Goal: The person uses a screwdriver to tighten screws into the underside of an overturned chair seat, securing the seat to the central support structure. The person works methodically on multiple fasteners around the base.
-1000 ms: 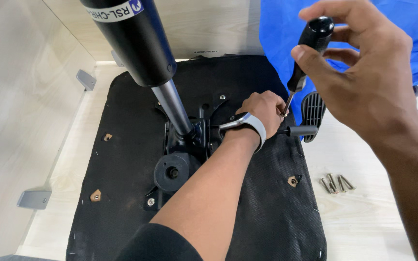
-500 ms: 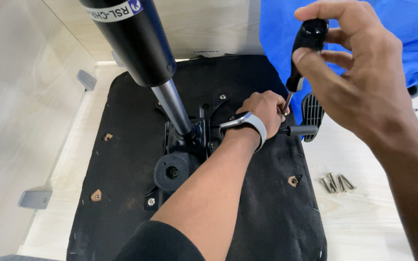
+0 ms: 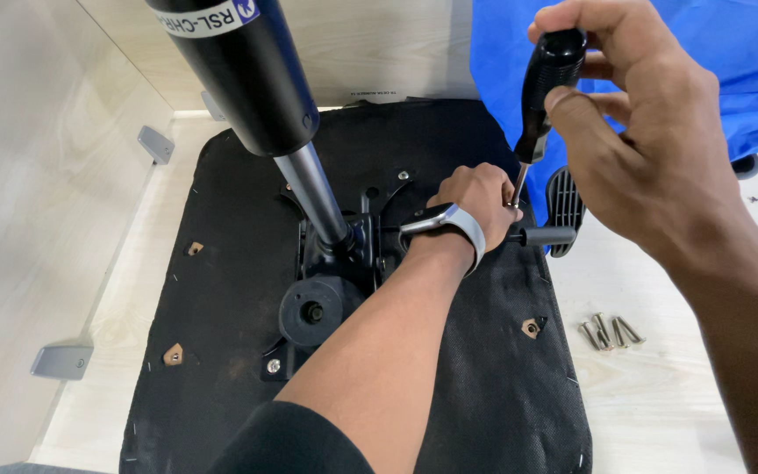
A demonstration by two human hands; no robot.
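An upturned black chair seat lies on the pale wood floor, with a black metal mechanism plate bolted on it and a black gas-lift cylinder rising toward me. My left hand, with a grey watch band on the wrist, rests on the plate's right side, fingers curled at the screwdriver's tip. My right hand grips the black handle of a screwdriver, held upright with its thin shaft pointing down beside my left fingers. The screw under the tip is hidden.
Several loose silver screws lie on the floor right of the seat. A black lever with a ribbed paddle sticks out to the right. Blue cloth fills the upper right. A pale wood panel with grey brackets stands at left.
My right hand has shifted slightly up and left with the screwdriver, its fingers turning on the handle. My left hand has stayed on the plate.
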